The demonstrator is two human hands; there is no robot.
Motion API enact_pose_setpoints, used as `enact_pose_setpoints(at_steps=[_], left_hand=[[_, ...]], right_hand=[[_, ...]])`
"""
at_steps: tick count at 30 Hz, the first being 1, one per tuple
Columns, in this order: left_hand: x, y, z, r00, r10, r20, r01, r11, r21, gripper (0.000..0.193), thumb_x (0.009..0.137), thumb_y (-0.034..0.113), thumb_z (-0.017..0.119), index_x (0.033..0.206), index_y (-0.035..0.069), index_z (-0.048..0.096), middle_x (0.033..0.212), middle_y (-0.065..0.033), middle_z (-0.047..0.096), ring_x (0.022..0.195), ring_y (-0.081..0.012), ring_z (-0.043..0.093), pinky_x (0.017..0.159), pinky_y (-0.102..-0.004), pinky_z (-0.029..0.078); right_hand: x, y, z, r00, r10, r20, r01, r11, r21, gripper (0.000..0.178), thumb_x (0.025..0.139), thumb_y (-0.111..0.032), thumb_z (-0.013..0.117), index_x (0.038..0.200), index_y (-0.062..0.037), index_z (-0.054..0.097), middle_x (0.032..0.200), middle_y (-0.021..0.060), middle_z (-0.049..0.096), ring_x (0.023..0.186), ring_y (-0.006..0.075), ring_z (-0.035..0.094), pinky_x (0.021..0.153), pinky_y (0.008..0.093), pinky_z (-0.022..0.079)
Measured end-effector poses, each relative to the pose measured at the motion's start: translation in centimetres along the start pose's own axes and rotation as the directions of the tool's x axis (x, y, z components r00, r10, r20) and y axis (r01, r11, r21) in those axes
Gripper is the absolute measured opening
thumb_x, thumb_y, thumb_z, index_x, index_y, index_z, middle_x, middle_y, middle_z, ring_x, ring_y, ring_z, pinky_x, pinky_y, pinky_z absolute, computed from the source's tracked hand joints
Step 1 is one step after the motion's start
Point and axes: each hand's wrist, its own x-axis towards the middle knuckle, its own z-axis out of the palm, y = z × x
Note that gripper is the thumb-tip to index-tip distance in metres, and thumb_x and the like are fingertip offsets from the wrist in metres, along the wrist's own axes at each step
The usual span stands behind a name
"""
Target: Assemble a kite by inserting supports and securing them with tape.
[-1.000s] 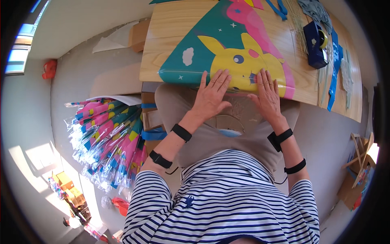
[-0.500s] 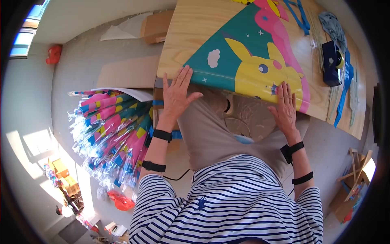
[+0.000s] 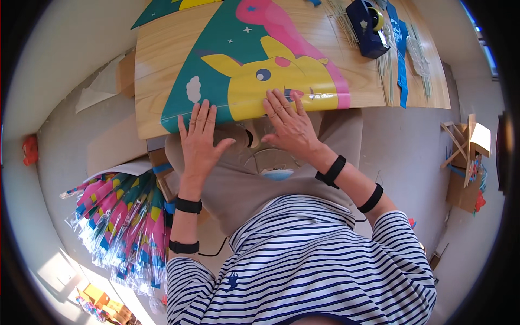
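A triangular printed sheet, like a kite sail (image 3: 211,65), lies over the near edge of the wooden table (image 3: 368,92). It is green with a pink border, a white cloud and a yellow cartoon animal. My left hand (image 3: 201,138) rests on its near edge close to the left corner, fingers stretched and thumb apart. Across from it, my right hand (image 3: 292,122) lies flat on the yellow part, fingers extended over the animal's mouth. Neither hand grips anything. A crease runs along the sheet's near edge beneath my fingers.
Another green and yellow sheet (image 3: 162,11) is at the far left. A tape dispenser (image 3: 364,35), thin sticks (image 3: 340,24) and a blue strip (image 3: 402,65) lie on the right. Clear-wrapped colourful bundles (image 3: 122,211) stand left of my legs. A wooden frame (image 3: 457,146) is at far right.
The view has turned, so the table appears further left. Both hands have moved inward along the sheet's near edge, my right hand from near the right corner toward the middle.
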Motion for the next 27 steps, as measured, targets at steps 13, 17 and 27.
enact_pose_setpoints(at_steps=[13, 17, 27], left_hand=[[0.0, 0.2, 0.1, 0.998, -0.033, 0.061, 0.03, 0.999, 0.036, 0.091, 0.072, 0.037, 0.081, 0.15, 0.013, 0.04, 0.158, -0.0019, 0.035, 0.146, -0.0226, 0.031, 0.119, -0.058, 0.013], [0.1, 0.2, 0.1, 0.997, -0.04, 0.071, 0.037, 0.998, 0.047, 0.092, 0.072, 0.037, 0.081, 0.15, 0.014, 0.04, 0.158, -0.0015, 0.035, 0.146, -0.0222, 0.031, 0.119, -0.0579, 0.013], [0.2, 0.4, 0.1, 0.996, -0.037, 0.085, 0.033, 0.998, 0.048, 0.092, 0.072, 0.033, 0.082, 0.15, 0.011, 0.039, 0.158, -0.0046, 0.035, 0.147, -0.024, 0.03, 0.119, -0.0562, 0.013]], right_hand=[[-3.5, 2.6, -0.6, 0.982, 0.191, 0.006, -0.19, 0.981, -0.047, 0.085, 0.082, -0.047, 0.069, 0.147, -0.0005, 0.039, 0.156, 0.0126, 0.035, 0.147, 0.026, 0.029, 0.12, 0.0554, 0.011], [-4.6, 3.8, -1.3, 0.968, 0.251, 0.01, -0.248, 0.963, -0.105, 0.084, 0.082, -0.045, 0.069, 0.147, -0.0009, 0.039, 0.158, 0.0112, 0.033, 0.147, 0.0252, 0.029, 0.12, 0.0552, 0.012], [-3.3, 4.8, -2.8, 0.975, 0.198, -0.105, -0.21, 0.97, -0.12, 0.069, 0.08, -0.042, 0.073, 0.141, -0.0177, 0.052, 0.149, 0.0133, 0.042, 0.142, 0.0311, 0.036, 0.118, 0.0567, 0.017]])
